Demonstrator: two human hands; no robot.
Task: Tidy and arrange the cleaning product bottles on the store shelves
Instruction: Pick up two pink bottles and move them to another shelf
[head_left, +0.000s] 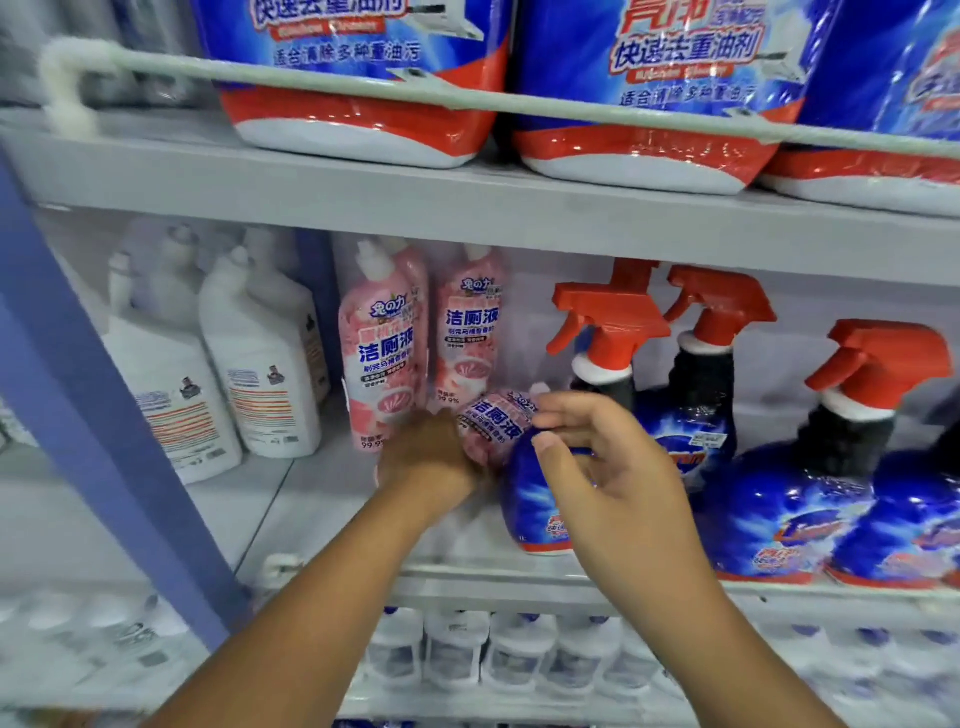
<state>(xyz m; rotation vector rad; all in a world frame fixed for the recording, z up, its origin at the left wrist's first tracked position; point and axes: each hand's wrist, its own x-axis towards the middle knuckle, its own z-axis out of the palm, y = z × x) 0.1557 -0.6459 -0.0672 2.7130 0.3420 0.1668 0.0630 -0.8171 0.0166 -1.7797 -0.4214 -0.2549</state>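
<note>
The pink plastic toilet-cleaner bottle (496, 423) lies toppled on the grey shelf (322, 499), cap tilted up-right. My left hand (428, 454) grips its base; my right hand (592, 457), fingers loose, hovers beside its neck.

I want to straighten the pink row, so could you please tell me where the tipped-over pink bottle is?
In the head view the tipped pink bottle lies mid-shelf, held by the left hand, between the upright pink bottles and the blue spray bottles.

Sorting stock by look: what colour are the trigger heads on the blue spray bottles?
Red, atop the blue spray bottles; clearest on the trigger heads in the head view.
</note>
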